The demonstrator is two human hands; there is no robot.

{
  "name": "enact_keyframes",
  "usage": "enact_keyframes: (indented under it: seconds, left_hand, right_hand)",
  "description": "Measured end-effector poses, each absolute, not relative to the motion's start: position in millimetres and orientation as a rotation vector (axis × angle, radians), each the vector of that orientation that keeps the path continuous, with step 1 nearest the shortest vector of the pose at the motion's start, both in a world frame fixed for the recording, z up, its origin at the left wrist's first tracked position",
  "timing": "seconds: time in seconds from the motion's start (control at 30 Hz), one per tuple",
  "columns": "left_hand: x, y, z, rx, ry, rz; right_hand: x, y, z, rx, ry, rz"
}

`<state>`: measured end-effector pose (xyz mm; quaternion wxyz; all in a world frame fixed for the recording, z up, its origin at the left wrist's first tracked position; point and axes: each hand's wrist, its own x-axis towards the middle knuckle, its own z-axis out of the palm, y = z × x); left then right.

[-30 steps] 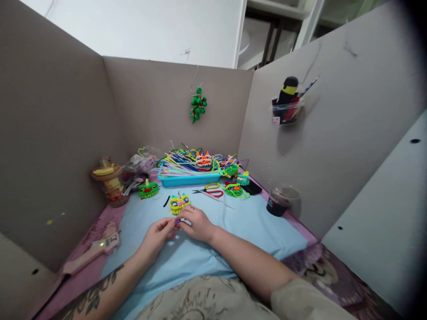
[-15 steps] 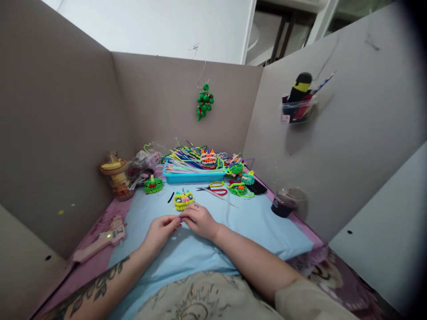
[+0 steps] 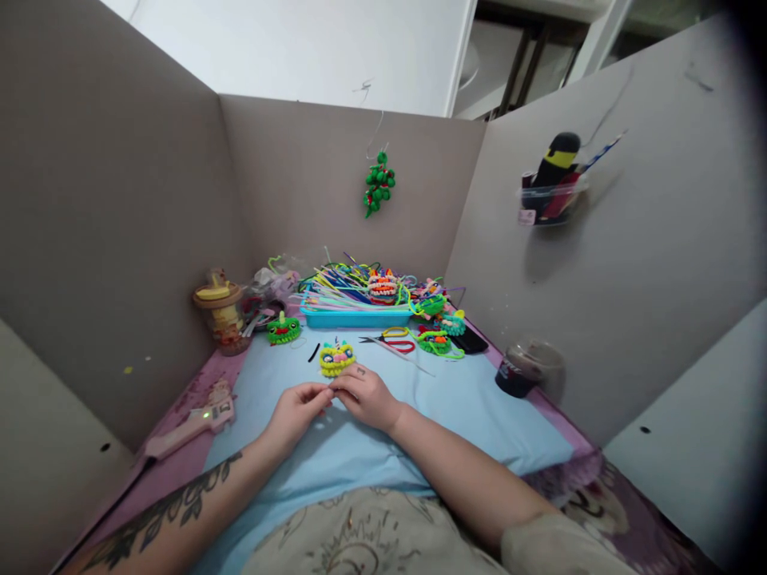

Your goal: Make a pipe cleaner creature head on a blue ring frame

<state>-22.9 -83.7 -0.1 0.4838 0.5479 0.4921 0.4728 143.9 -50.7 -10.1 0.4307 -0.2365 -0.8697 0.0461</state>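
Observation:
My left hand (image 3: 301, 409) and my right hand (image 3: 370, 399) meet fingertip to fingertip above the blue cloth. Both are closed in a pinch around a small purple piece, now almost wholly hidden by the fingers. Just beyond them sits a yellow fuzzy lion-like head (image 3: 336, 359) with blue-ringed eyes, partly covered by my right hand. A short black strip (image 3: 314, 352) lies to its left. Scissors (image 3: 392, 342) with red and yellow handles rest to its right, beside thin silvery tweezers (image 3: 413, 362).
Behind stands a blue tray (image 3: 359, 319) heaped with colourful pipe cleaners. Green fuzzy heads lie left (image 3: 283, 329) and right (image 3: 434, 342). A pink glue gun (image 3: 192, 427) and a lidded cup (image 3: 221, 319) are at left; a dark cup (image 3: 516, 374) and a phone (image 3: 473, 339) at right.
The whole view has shifted, so everything appears farther right. My hands stay together in their pinch; the purple piece seen between the fingertips earlier is now mostly covered.

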Motion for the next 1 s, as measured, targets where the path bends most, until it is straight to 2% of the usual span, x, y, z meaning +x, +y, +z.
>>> enact_keyframes:
  seconds: [0.17,0.43,0.7,1.0]
  left_hand:
    - [-25.1,-80.7,-5.7,1.35,1.23,1.173]
    - [-26.1,-85.9,-3.6,1.513,1.272,1.395]
    - [-29.5,-85.6,-9.6,1.814,1.281,1.378]
    - [-29.8,-82.1,-13.4,1.843,1.28,1.319]
  right_hand:
    - [144.7,-51.2,-8.6,-0.638,-2.106,0.181]
    - [143.1,-52.4,-7.0,-0.71,-2.008,0.353]
    - [136.5,-53.9,-5.0,-0.79,-1.935,0.567]
    - [135.6,-52.7,-6.9,-0.783,-1.9,0.526]
